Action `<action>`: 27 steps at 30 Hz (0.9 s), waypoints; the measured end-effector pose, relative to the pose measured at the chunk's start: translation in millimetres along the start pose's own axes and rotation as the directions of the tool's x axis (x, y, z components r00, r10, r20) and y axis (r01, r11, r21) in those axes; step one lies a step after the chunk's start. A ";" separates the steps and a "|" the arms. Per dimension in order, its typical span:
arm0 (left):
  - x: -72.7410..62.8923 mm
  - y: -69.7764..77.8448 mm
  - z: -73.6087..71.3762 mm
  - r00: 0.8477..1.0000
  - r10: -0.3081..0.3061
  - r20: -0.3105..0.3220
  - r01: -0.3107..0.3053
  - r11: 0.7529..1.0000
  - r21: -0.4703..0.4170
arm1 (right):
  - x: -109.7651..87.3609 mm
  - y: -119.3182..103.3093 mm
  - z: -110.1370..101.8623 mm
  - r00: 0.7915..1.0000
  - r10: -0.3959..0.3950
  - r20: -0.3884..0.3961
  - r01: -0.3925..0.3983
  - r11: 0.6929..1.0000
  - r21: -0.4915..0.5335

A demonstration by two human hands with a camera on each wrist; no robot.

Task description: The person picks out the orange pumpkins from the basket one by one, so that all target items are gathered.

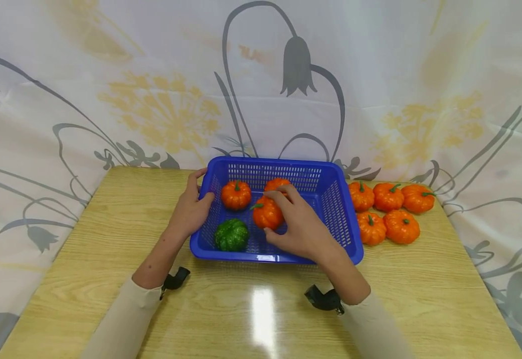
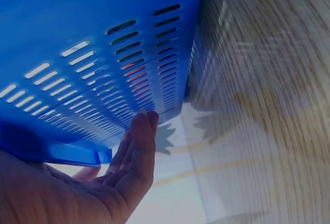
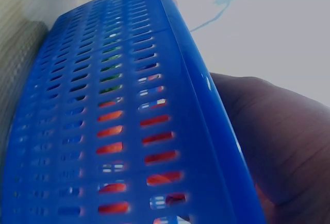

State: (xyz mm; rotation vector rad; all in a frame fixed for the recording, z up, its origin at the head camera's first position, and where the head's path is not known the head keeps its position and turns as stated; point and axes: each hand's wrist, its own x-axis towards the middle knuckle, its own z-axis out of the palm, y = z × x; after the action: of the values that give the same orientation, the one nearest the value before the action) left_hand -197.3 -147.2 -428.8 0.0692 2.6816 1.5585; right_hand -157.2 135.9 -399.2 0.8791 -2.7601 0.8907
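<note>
A blue plastic basket (image 1: 278,258) with slotted walls stands on the table. Inside its left half, an orange pumpkin (image 1: 236,195) sits behind a green pumpkin (image 1: 231,235). My left hand (image 1: 190,212) grips the basket's left rim, thumb on top; in the left wrist view the fingers (image 2: 139,147) curl under it along the outer wall. My right hand (image 1: 303,227) reaches over the front rim and holds an orange pumpkin (image 1: 267,213) between thumb and fingers, its stem pointing left. Another orange pumpkin (image 1: 276,184) lies behind, partly covered by that hand.
Right of the basket, several orange pumpkins stand in two rows, among them a front one (image 1: 402,227) and a back one (image 1: 418,198). The wooden table (image 1: 225,309) ends at a flower-patterned curtain (image 1: 162,89) behind. A black wrist mount (image 1: 323,298) hangs below each forearm.
</note>
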 end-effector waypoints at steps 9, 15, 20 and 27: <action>-0.2 -1.6 -0.2 1.000 0.000 -0.001 0.000 1.000 -0.002 | -18.5 2.1 -8.4 0.997 0.016 -0.078 -0.013 0.999 0.040; 0.3 -1.6 -0.1 1.000 0.008 -0.005 -0.008 1.000 -0.007 | -31.0 4.4 -14.7 0.994 0.007 -0.111 -0.003 0.999 0.036; 0.7 -1.4 0.8 1.000 0.009 -0.005 -0.009 1.000 -0.004 | -40.0 6.5 -21.9 0.990 -0.013 -0.144 0.018 0.999 0.038; 0.7 -1.5 0.8 1.000 0.004 -0.003 -0.004 1.000 -0.014 | -52.8 11.5 -33.4 0.985 -0.007 -0.171 0.011 1.000 0.022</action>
State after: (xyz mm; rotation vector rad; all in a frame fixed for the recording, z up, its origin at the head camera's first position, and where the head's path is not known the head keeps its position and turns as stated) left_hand -198.0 -147.1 -430.5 0.0723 2.6739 1.5801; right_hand -122.3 188.6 -391.8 0.7786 -2.6025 0.9504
